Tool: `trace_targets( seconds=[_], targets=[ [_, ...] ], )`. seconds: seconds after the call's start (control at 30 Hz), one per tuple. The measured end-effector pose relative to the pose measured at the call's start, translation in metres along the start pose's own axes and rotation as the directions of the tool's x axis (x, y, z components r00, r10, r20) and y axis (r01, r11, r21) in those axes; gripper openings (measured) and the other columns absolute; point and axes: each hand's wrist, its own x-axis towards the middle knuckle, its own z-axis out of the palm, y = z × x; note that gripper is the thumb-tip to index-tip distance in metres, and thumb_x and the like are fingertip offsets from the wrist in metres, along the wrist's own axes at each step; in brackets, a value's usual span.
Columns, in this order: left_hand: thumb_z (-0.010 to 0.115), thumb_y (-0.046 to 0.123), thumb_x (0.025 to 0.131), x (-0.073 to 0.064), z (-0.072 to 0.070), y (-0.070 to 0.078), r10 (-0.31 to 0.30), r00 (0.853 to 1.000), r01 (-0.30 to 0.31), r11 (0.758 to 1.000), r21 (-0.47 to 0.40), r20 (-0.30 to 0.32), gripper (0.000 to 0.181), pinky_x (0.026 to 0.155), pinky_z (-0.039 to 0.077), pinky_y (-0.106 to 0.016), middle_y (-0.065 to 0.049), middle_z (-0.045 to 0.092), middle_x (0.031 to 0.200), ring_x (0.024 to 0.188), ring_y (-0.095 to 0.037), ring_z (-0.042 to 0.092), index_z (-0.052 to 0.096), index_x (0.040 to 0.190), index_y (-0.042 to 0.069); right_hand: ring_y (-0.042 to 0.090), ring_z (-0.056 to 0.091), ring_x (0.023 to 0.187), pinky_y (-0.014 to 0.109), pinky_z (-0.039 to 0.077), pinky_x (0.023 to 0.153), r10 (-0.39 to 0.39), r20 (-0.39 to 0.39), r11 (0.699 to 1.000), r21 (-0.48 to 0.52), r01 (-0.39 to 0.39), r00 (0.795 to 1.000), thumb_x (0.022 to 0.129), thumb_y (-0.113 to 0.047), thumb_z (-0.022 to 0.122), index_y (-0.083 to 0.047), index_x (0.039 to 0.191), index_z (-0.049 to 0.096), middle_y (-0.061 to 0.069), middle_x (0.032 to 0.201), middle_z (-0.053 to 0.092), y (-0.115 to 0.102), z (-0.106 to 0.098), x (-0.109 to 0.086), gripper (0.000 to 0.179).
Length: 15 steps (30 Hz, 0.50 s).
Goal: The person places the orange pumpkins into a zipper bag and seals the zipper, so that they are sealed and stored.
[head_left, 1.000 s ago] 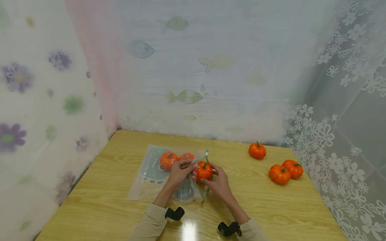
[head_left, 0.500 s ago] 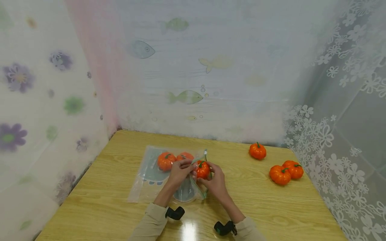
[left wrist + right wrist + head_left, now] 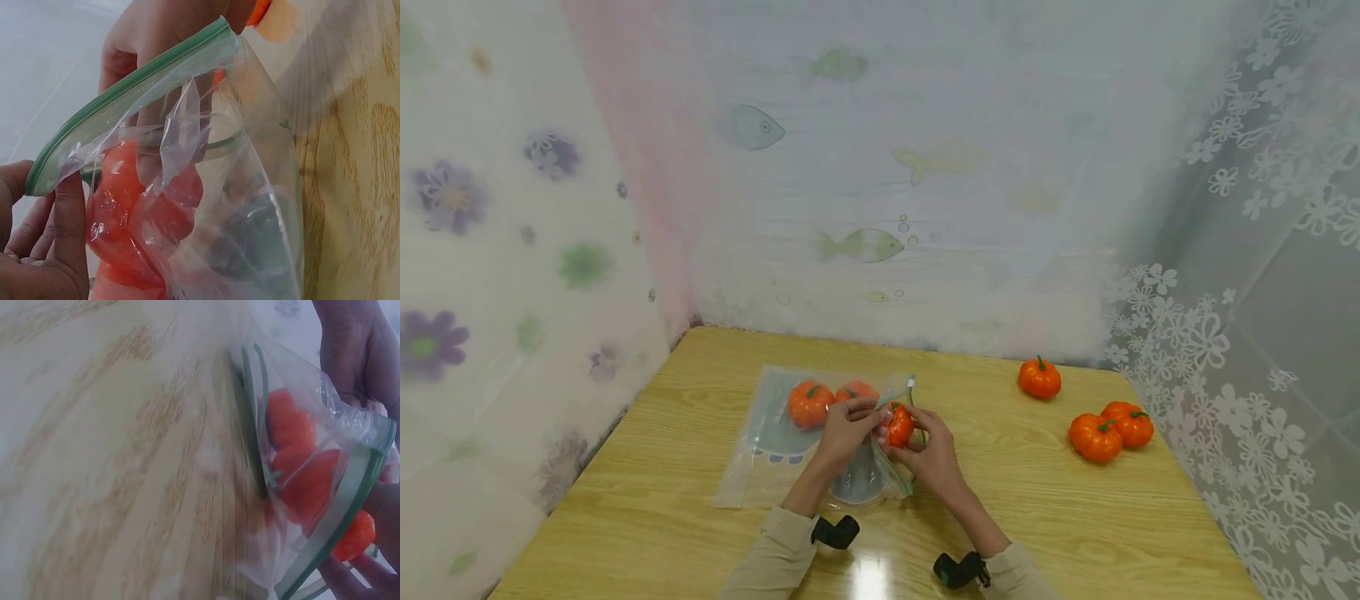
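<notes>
A clear zip bag (image 3: 737,479) with a green zip edge (image 3: 125,87) lies on the table, its mouth held apart on the right side. My left hand (image 3: 848,432) pinches the bag's edge at the mouth. With the fingers of my right hand (image 3: 934,454) I hold a small orange toy pumpkin (image 3: 900,427), which is in the bag's mouth. Further inside the bag sit another orange pumpkin (image 3: 810,405) and a second one (image 3: 856,390), partly covered by my left hand. Film and fingers hide part of the held pumpkin.
On the right of the wooden table (image 3: 1000,500) stand a lone pumpkin (image 3: 1040,378) near the back edge and, closer, a left pumpkin (image 3: 1096,438) touching a right pumpkin (image 3: 1131,423). A printed curtain (image 3: 1000,208) hangs behind the table.
My right hand has moved slightly left, bringing the held pumpkin deeper into the bag's mouth. The pumpkins inside have shifted a little left. My left hand stays nearly in place.
</notes>
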Motion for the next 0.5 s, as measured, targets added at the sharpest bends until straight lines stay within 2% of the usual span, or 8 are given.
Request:
trace_targets(
  seconds=[0.17,0.27,0.5],
  targets=[
    [0.07,0.01,0.097,0.0016,-0.0004,-0.0006,0.002,1.0,-0.002,0.999,-0.039,0.008,0.042,0.06,0.056,-0.023,-0.013,0.075,0.097,0.065,-0.009,0.068,0.058,0.133,-0.01,0.04,0.06,0.116,0.034,0.062,0.081,-0.021,0.034,1.0,0.009,0.021,0.999,0.081,0.001,0.084,-0.005,0.142,0.059,0.022,0.133,0.056,-0.0003,-0.0015,-0.0001,0.066],
    [0.072,0.012,0.097,0.0017,-0.0005,-0.0009,0.0,1.0,0.0,1.0,-0.018,-0.004,0.043,0.06,0.055,-0.023,-0.013,0.075,0.098,0.066,-0.009,0.069,0.059,0.132,-0.009,0.039,0.061,0.115,0.033,0.062,0.08,-0.018,0.043,1.0,0.003,0.018,0.999,0.082,0.001,0.084,-0.005,0.143,0.058,0.022,0.134,0.056,-0.001,-0.0022,0.0011,0.066],
    [0.072,0.014,0.097,0.0007,0.0009,-0.0008,0.008,1.0,-0.007,0.999,0.044,-0.025,0.043,0.061,0.055,-0.024,-0.014,0.074,0.101,0.069,-0.009,0.069,0.06,0.132,-0.009,0.038,0.064,0.11,0.036,0.063,0.075,-0.021,0.01,0.993,-0.12,0.022,1.0,0.083,-0.004,0.084,0.0,0.143,0.056,0.021,0.129,0.061,-0.003,-0.0014,0.0055,0.066]
  ],
)
